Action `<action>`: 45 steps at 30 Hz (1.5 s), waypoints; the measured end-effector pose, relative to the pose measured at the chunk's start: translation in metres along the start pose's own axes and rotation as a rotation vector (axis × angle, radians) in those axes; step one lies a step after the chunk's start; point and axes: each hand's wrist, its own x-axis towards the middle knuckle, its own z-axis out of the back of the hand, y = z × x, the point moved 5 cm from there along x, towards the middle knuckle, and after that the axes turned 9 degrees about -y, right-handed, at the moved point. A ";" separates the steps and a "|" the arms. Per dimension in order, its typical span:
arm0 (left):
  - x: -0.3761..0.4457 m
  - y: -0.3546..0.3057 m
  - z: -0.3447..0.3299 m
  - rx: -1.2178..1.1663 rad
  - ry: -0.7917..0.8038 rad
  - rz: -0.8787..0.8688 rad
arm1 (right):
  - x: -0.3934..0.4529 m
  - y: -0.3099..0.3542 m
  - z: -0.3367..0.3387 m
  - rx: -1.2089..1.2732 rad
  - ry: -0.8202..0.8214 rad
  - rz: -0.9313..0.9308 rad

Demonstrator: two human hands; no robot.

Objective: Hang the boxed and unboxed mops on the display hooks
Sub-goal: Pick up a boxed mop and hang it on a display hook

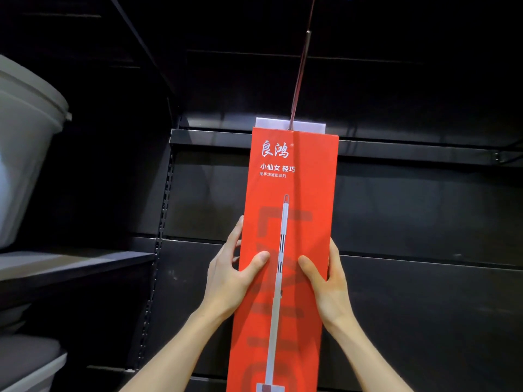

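Tall red mop box stands upright at centre of view, in front of the dark display wall. Both hands grasp it at about mid-height. Left hand is on the box's left edge, thumb pressed flat on the red front, fingers reaching up along the side and partly behind. Right hand mirrors it on the right edge, thumb on the front, other fingers wrapped round the back & out of sight.

Box front has white Chinese lettering near the top and a printed pic of a long grey mop handle running down the middle, w/ the mop head at the bottom edge of the frame. A white hang tab sticks up from the box top. A thin metal display hook slants down from the top edge of view to the tab; it seems to meet or pass through the tab, but the spot is too small and dim to say for sure.

A horizontal rail of the wall runs behind the box top, and a slotted upright strip stands left of the box. Far left, pale grey plastic tub sits on a dark shelf; more grey containers lie below it at the lower left corner.
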 end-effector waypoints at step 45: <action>0.011 0.037 -0.026 0.056 0.101 0.147 | 0.029 -0.038 0.012 -0.186 0.070 -0.064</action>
